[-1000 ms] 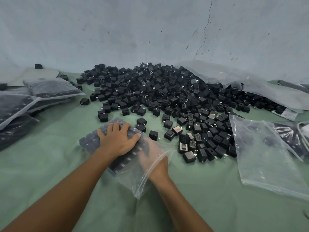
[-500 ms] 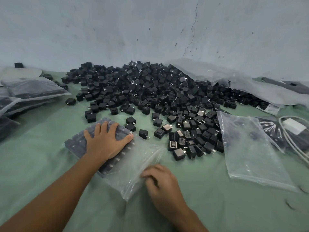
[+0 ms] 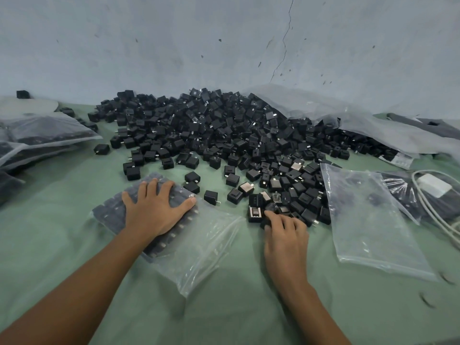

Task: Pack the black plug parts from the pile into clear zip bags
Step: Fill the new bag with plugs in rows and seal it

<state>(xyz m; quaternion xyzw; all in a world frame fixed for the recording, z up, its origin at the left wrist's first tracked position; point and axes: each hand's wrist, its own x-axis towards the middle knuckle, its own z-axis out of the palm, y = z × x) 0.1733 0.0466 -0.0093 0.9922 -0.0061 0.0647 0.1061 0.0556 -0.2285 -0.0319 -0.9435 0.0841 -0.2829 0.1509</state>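
**One bag part-filled, right hand at the pile for more**

Several rows of black plug parts already lie flat inside the open zip bag. The bag rests on the green-covered bench, in front of the person. The left hand lies on the filled end with fingers spread and straight. Its grip is wide, pressing the rows down rather than holding anything. The mouth end of the bag, toward the right, is clear plastic with nothing in it yet.

The right hand is at the near edge of the pile, its fingers curled down onto one plug part. The thumb is hidden, so I cannot tell whether that grip has closed on the part.

The step in hand looks like fetching the next part or parts. The next move would call for lifting one clear of its neighbours, carrying it left to the bag's mouth, and sliding it in beside the last row. The left hand would need to keep the rows from shifting meanwhile.

Other containers:
- An empty clear bag lies flat to the right, its far edge over the pile's fringe.
- Filled bags are stacked at the far left.
- A large plastic sack sprawls behind the pile, with parts spilling from it.
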